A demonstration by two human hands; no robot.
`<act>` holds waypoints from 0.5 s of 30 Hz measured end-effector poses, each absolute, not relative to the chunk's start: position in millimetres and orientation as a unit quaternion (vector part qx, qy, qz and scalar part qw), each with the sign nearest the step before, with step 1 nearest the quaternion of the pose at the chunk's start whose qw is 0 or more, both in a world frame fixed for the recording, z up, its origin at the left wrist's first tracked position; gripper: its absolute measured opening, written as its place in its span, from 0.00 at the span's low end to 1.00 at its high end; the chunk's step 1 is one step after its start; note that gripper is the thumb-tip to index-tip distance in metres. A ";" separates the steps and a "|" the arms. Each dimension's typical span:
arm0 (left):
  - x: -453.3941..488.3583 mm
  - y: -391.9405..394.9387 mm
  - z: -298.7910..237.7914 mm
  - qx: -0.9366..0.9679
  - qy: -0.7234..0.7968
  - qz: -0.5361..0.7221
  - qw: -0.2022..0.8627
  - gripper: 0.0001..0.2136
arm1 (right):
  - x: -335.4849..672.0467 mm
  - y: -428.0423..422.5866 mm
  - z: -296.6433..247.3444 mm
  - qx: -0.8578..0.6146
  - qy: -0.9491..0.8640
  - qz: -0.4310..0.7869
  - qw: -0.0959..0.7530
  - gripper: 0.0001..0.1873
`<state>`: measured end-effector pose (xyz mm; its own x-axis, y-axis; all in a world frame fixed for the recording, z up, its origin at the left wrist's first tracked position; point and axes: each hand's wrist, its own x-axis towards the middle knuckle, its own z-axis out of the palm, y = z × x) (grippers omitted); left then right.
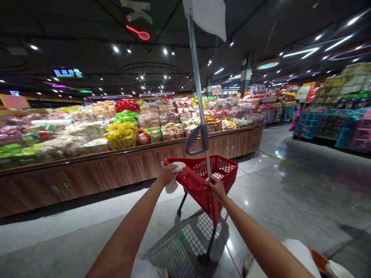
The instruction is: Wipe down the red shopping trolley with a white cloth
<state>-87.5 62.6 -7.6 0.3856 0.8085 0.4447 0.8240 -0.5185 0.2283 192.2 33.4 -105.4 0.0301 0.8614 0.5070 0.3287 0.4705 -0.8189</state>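
In front of me stands a red plastic shopping cart with a perforated basket on dark legs. My left hand is closed on a white cloth, pressed on the cart's red rim at the near left corner; part of the cloth hangs below. My right hand is at the near rim, with its fingers closed round the lower end of a metal pole. The pole rises almost upright, leaning slightly left. It carries a grey loop handle partway up and a white panel at its top.
A long wood-fronted display counter with many packaged foods runs behind the cart. Blue display racks stand at the right. The polished grey floor lies between them. A white-clothed leg shows at the bottom right.
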 end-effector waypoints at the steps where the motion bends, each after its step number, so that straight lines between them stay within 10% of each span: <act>1: -87.5 67.4 -6.8 -0.810 -0.523 -0.265 0.019 0.16 | 201.9 35.6 -106.9 -0.445 -0.655 0.253 0.556 0.15; 9: -4.5 31.7 -21.0 -0.837 -0.444 -0.321 0.006 0.13 | 258.1 46.2 -97.8 -0.444 -0.661 0.270 0.542 0.10; 15: -1.0 52.9 4.1 -0.786 -0.563 -0.255 -0.010 0.16 | 235.1 3.1 -58.5 -0.518 -0.597 -0.015 0.612 0.17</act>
<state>-1.0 52.9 4.1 0.2362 0.8900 0.3901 0.8800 -0.3662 0.3026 235.1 3.1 -58.5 0.2864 0.6003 0.7467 0.6373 0.4626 -0.6163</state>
